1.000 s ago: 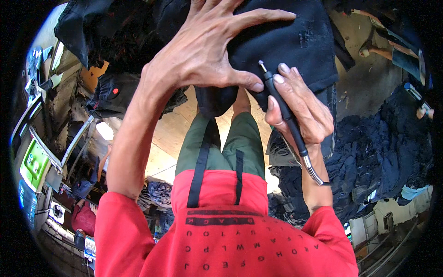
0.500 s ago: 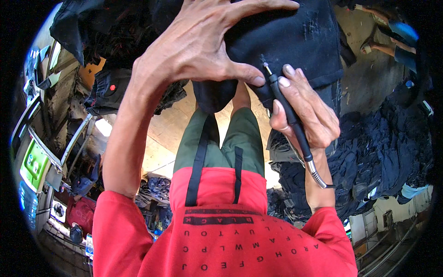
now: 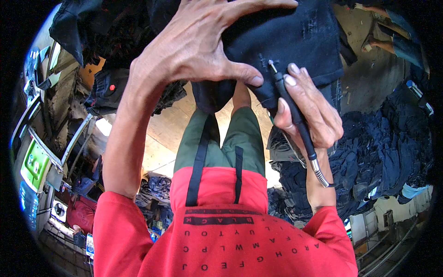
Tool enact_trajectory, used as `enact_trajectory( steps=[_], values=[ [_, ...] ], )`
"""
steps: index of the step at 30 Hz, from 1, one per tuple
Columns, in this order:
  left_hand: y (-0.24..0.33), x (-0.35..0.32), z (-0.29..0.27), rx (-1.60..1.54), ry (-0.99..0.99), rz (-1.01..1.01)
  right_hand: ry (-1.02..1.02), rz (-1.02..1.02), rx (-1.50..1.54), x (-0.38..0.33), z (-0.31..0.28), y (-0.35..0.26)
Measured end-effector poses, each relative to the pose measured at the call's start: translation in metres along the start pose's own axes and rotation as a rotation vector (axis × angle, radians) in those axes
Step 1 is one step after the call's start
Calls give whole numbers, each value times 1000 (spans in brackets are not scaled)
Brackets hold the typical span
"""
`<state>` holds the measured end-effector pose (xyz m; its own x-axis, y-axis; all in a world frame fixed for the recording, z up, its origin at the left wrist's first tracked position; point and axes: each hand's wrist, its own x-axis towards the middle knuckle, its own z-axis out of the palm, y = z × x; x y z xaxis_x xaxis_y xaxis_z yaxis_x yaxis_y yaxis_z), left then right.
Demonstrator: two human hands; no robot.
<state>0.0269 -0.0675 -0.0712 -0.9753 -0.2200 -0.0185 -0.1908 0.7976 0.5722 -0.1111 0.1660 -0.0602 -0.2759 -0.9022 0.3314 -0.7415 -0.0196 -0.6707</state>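
A dark denim garment (image 3: 258,39) is spread in front of me, its lower hem running across at the right. Resting on it is my left hand (image 3: 198,57), with thumb and fingers spread wide and some fingertips cut off by the top edge. My right hand (image 3: 318,113) grips a black pen-shaped rotary tool (image 3: 295,108) like a pencil. The tool's slim metal tip points away from me, at a small scuffed spot on the cloth, just right of my left thumb. A spring-sleeved cord leaves its rear end. Farther up the cloth is a larger pale worn patch (image 3: 316,28).
Dark garments lie heaped at the right (image 3: 369,138), and another dark garment (image 3: 106,92) is at the left. A green tray (image 3: 34,161) stands at the far left, near a person in red (image 3: 83,214). Another person's legs (image 3: 380,46) show at the upper right.
My right hand and the rotary tool have shifted slightly right; the tip sits a little farther up the cloth. My left hand stays almost in place.
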Motion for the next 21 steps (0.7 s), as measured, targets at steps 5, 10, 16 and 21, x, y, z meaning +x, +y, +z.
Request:
enact_trajectory(
  steps=[5,10,16,21],
  values=[
    [0,-1,1,24,24,15,2,-9,-2,1,3,1],
    [-1,-3,4,33,29,12,-27,3,4,-1,-2,-2],
    [-2,0,3,69,6,7,-48,8,11,-5,-7,-3],
    [2,-1,4,55,29,29,-68,8,9,-9,-12,-5]
  ],
)
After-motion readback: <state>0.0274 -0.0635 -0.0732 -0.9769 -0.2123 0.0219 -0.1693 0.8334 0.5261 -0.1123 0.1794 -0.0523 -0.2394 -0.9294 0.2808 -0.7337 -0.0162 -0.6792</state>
